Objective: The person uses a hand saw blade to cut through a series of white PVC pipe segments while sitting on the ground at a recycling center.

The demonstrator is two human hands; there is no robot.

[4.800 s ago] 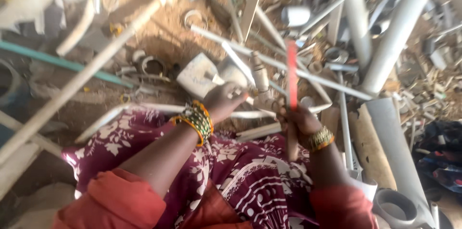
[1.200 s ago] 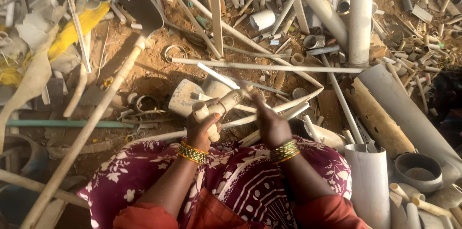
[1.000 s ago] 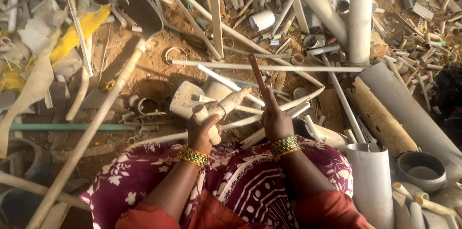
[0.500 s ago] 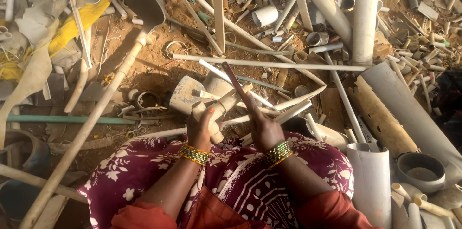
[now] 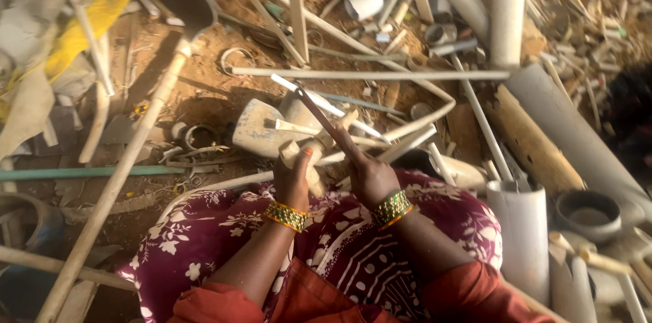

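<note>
My left hand [image 5: 293, 177] was closed around a short, pale piece of pipe [image 5: 309, 153], gripping it near its lower end, so the piece stood tilted up and away from my lap with its top just above my thumb. My right hand [image 5: 370, 177] was wrapped tight around the handle of a thin dark blade [image 5: 324, 119], which slanted up and to the left from my fist and crossed over the upper part of the pipe piece; I could not tell whether the edge was touching the plastic or sitting just over it. Both hands sat close together, just above my knees, over the maroon flowered cloth [image 5: 217, 228] that covered my lap. Green and gold bangles [image 5: 285, 216] ringed each wrist.

Just beyond the pipe piece a flat, dusty grey slab [image 5: 255, 134] lay on the dirt ground [image 5: 204, 92], with a small ring [image 5: 200, 136] of plastic beside it to the left. A long thin white pipe [image 5: 370, 74] lay crosswise farther out. To my right a wide grey pipe section [image 5: 524, 228] stood upright near my knee, and a large grey pipe [image 5: 577, 136] ran diagonally past it. A long pale pole [image 5: 122, 173] slanted across the left side, and a yellow scrap [image 5: 85, 31] lay among the rubble at far left.
</note>
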